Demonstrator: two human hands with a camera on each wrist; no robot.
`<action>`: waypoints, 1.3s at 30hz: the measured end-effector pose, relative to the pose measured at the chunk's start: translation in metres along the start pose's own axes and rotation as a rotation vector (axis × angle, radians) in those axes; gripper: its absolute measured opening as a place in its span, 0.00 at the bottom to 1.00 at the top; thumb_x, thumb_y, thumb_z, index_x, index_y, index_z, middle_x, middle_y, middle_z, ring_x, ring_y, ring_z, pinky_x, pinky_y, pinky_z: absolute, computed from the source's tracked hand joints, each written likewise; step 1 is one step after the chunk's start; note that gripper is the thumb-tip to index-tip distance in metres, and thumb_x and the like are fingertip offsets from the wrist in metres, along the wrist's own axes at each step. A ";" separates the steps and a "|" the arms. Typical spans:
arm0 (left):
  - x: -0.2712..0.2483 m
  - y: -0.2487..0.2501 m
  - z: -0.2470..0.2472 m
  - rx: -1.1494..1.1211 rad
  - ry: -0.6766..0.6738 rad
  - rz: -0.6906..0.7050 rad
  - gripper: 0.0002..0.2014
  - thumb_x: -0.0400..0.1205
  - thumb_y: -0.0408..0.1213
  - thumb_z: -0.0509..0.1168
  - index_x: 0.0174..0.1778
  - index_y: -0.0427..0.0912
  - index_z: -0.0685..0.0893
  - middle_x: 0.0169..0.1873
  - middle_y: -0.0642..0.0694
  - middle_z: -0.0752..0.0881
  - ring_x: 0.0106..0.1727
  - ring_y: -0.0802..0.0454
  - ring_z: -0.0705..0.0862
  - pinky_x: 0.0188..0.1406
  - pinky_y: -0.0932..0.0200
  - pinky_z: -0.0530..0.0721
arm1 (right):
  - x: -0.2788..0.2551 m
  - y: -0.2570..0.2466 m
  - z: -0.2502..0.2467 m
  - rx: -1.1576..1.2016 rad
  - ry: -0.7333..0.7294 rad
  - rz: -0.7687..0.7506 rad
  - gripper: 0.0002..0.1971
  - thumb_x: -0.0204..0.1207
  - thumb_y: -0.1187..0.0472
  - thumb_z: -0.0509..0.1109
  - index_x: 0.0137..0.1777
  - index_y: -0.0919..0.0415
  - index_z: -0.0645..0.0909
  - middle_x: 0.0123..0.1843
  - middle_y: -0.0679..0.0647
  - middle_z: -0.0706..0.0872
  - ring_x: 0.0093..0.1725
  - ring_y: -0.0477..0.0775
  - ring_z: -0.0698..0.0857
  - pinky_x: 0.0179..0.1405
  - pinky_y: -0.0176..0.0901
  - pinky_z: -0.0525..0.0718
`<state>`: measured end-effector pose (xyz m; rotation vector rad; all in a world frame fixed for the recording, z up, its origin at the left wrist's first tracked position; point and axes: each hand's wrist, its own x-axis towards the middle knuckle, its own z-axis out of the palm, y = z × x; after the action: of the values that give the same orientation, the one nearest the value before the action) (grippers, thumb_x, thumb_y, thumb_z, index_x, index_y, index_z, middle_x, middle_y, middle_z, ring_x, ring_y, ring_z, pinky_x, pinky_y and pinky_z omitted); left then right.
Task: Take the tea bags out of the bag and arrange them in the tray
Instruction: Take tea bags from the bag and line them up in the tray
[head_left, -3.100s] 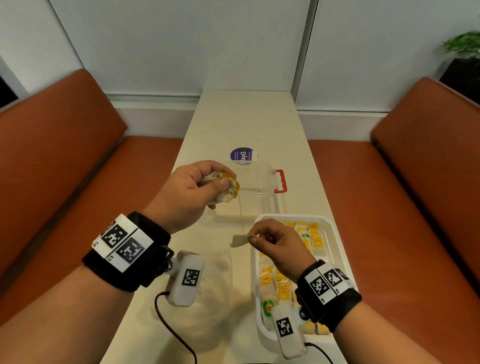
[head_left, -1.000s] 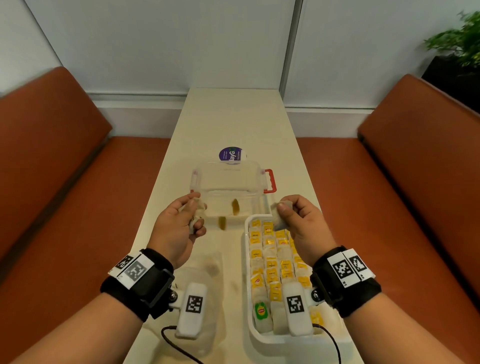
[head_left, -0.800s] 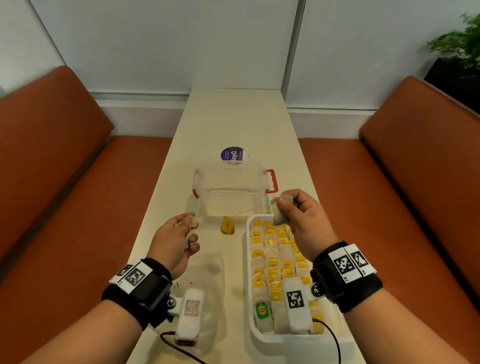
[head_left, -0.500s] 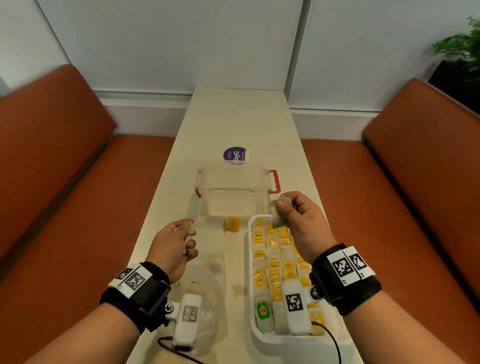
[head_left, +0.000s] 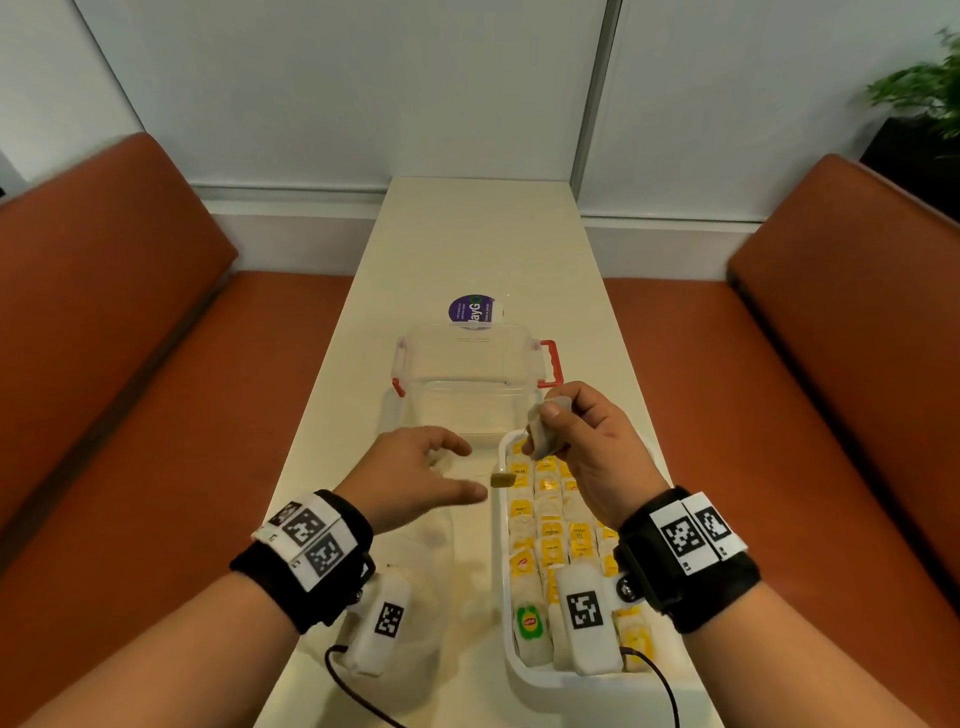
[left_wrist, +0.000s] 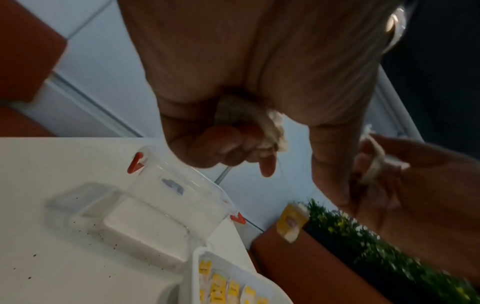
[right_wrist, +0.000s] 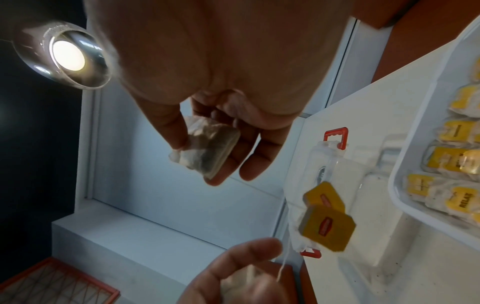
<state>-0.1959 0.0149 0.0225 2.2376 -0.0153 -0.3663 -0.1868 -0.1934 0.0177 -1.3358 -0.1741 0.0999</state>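
Observation:
A white tray (head_left: 524, 675) on the table's right side holds rows of tea bags (head_left: 550, 519) with yellow tags. Over its far left corner my right hand (head_left: 545, 423) pinches a tea bag (head_left: 540, 441) between thumb and fingers; the right wrist view shows that tea bag (right_wrist: 207, 148) too. My left hand (head_left: 465, 467) hovers just left of the tray. Its outer fingers curl round a second tea bag (left_wrist: 249, 123), thumb and forefinger extended. A yellow tag (head_left: 501, 480) dangles on a string by the tray's rim. The clear plastic bag (head_left: 431, 561) lies flat under my left wrist.
A clear lidded box with red latches (head_left: 467, 374) stands just beyond the tray and hands, a purple round sticker (head_left: 470, 309) behind it. Orange benches flank the narrow white table (head_left: 478, 234). A plant (head_left: 924, 88) sits at the far right.
My left hand has moved right toward the tray with its tea bag, and the dangling yellow tag has swung to the tray's rim. My right hand has stayed over the tray's far corner.

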 end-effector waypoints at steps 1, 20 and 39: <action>0.000 0.003 0.003 0.078 -0.024 0.026 0.26 0.65 0.49 0.82 0.59 0.53 0.85 0.51 0.56 0.82 0.52 0.60 0.79 0.49 0.68 0.75 | 0.000 -0.002 0.001 0.010 -0.010 -0.002 0.06 0.75 0.59 0.66 0.42 0.62 0.77 0.34 0.53 0.83 0.35 0.58 0.84 0.44 0.52 0.84; 0.007 0.006 0.020 -0.166 -0.120 0.300 0.07 0.85 0.35 0.64 0.46 0.51 0.85 0.26 0.67 0.82 0.29 0.68 0.79 0.34 0.75 0.74 | -0.005 -0.008 -0.005 -0.238 0.108 -0.016 0.05 0.82 0.67 0.64 0.44 0.63 0.77 0.35 0.55 0.84 0.34 0.52 0.82 0.40 0.45 0.85; 0.005 -0.002 -0.010 -0.039 0.035 0.241 0.08 0.79 0.36 0.71 0.34 0.47 0.87 0.21 0.60 0.80 0.24 0.64 0.75 0.28 0.72 0.71 | -0.003 0.001 0.000 -0.317 0.010 0.066 0.11 0.75 0.73 0.71 0.49 0.56 0.80 0.47 0.65 0.84 0.39 0.58 0.84 0.43 0.50 0.88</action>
<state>-0.1892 0.0232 0.0252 2.1725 -0.2547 -0.1949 -0.1898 -0.1940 0.0166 -1.6580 -0.1408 0.1244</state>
